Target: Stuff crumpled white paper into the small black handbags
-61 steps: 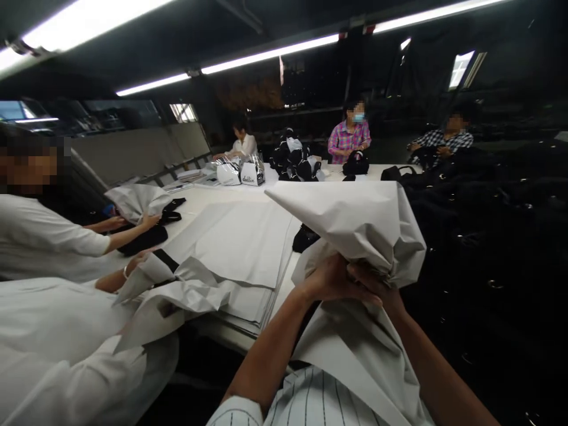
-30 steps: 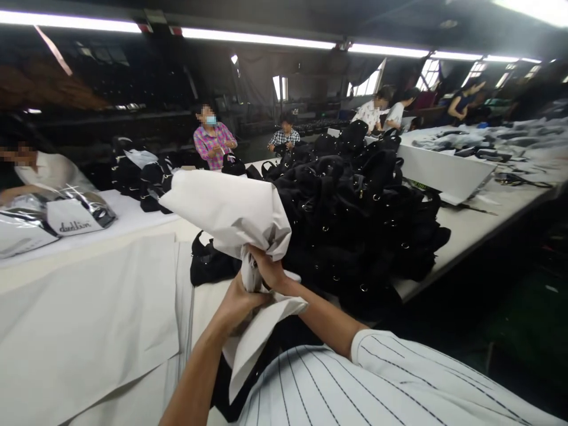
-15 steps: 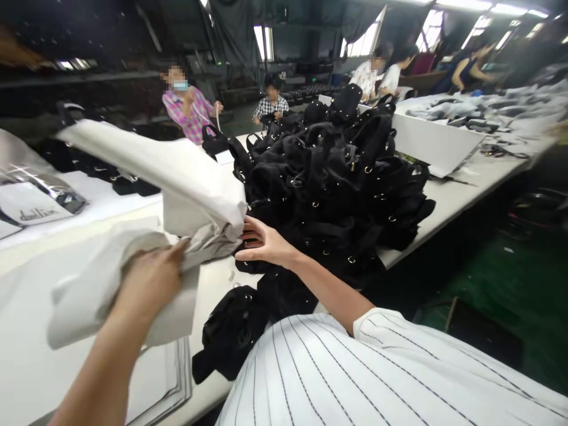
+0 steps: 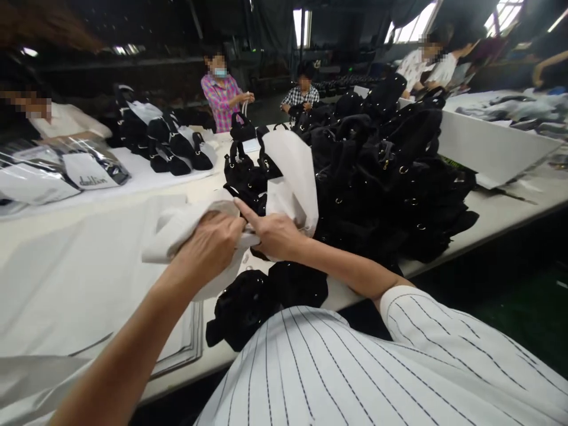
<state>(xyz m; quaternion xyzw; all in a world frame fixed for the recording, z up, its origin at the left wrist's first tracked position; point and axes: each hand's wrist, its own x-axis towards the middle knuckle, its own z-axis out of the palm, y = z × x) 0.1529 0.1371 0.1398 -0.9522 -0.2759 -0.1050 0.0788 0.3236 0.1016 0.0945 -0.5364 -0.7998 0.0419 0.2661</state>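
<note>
At centre frame, both hands meet on a sheet of white paper (image 4: 290, 177). Left hand (image 4: 208, 239): fingers curled tight around a crumpled wad of the paper, knuckles up, forearm running down to the lower left. Right hand (image 4: 273, 234): fingers closed on the same paper just beside the left hand, index finger laid out straight toward it along the wad; the two hands touch or nearly touch. Paper: bunched between the hands, its free part rising above the right hand as a broad, loosely folded flap, held clear of the table (image 4: 461, 216) and in front of a heap of black bags (image 4: 381, 177).

Below the hands, one black bag (image 4: 248, 302) lies at the table's near edge, just above the person's striped shirt (image 4: 355, 367). To the left, a flat stack of white sheets (image 4: 66, 284) covers the tabletop, the left forearm crossing over its corner. Farther back on the left lie clear packets (image 4: 66, 171) with printed white inserts, and beyond them a smaller group of black bags (image 4: 164, 142) with white stuffing showing. Background: a co-worker in a pink checked shirt (image 4: 220, 97) and another in a dark checked shirt (image 4: 302, 97) stand at the far side of the table; others work at the right rear.
</note>
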